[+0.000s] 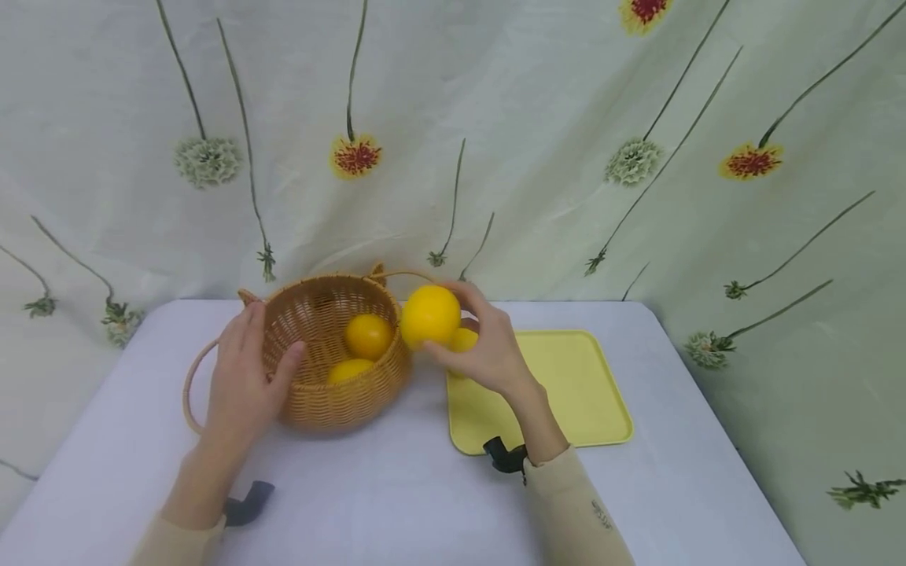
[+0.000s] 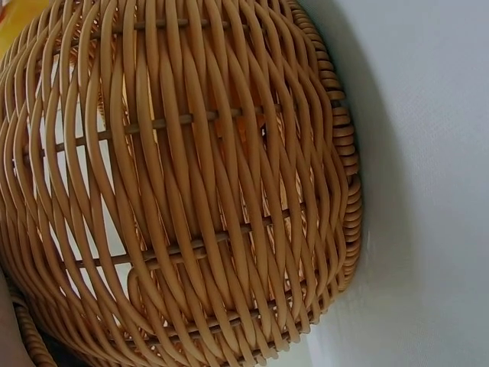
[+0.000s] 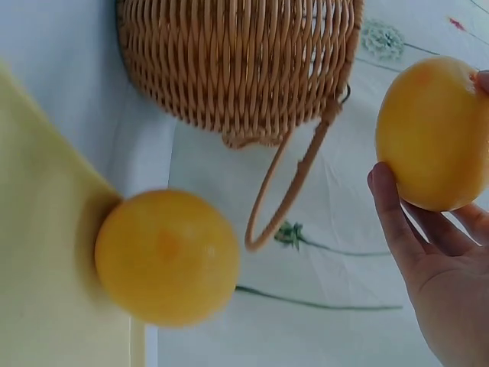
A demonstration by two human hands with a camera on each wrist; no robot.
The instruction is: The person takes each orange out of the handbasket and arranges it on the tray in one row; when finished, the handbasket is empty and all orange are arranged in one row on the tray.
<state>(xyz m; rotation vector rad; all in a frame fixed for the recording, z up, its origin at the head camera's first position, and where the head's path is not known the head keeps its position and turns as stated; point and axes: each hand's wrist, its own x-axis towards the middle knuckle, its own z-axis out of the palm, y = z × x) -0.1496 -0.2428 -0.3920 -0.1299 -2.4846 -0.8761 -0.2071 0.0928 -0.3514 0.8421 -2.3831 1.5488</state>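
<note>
My right hand point(image 1: 488, 346) holds a yellow-orange orange point(image 1: 429, 316) between thumb and fingers, just above the right rim of a brown wicker basket point(image 1: 347, 405). In the right wrist view, the fingertips press against the held orange point(image 3: 433, 134). My left hand point(image 1: 248, 369) rests on the left rim of the basket, fingers fairly straight, thumb spread over the opening. Inside lie two oranges, one toward the right wall point(image 1: 369, 336) and another partly hidden by the front rim point(image 1: 350, 370). Another orange point(image 3: 168, 258) sits on the yellow tray point(image 1: 566, 393), partly behind my right hand in the head view.
A white-covered table point(image 1: 368, 503) carries the basket and the tray. Loop handles stick out on the basket's left point(image 1: 189, 389) and right sides. Behind the table hangs a pale cloth point(image 1: 425, 94) with printed flowers. Dark straps or mounts point(image 1: 249, 503) show at both wrists.
</note>
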